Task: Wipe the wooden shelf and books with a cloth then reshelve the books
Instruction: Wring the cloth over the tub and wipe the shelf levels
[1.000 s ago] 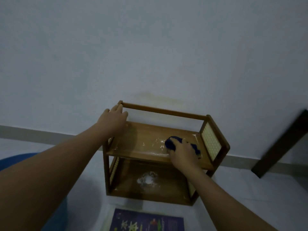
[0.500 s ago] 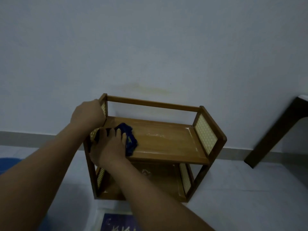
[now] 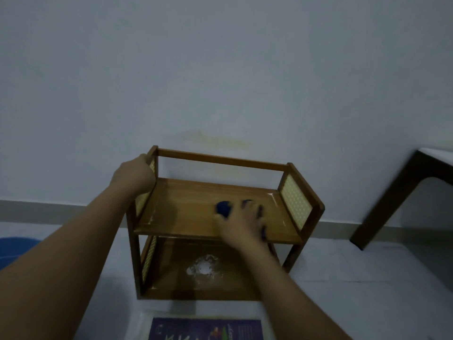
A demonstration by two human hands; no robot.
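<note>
We have one view only, from a head-worn camera looking forward and steeply down over both outstretched forearms at the wooden shelf (image 3: 215,217) standing against the wall (image 3: 220,69), close enough that the shelf fills the middle

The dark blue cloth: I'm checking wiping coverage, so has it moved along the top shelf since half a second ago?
Yes. The dark blue cloth, under the right hand, went from the wooden shelf's left end toward its right woven side panel.
</note>
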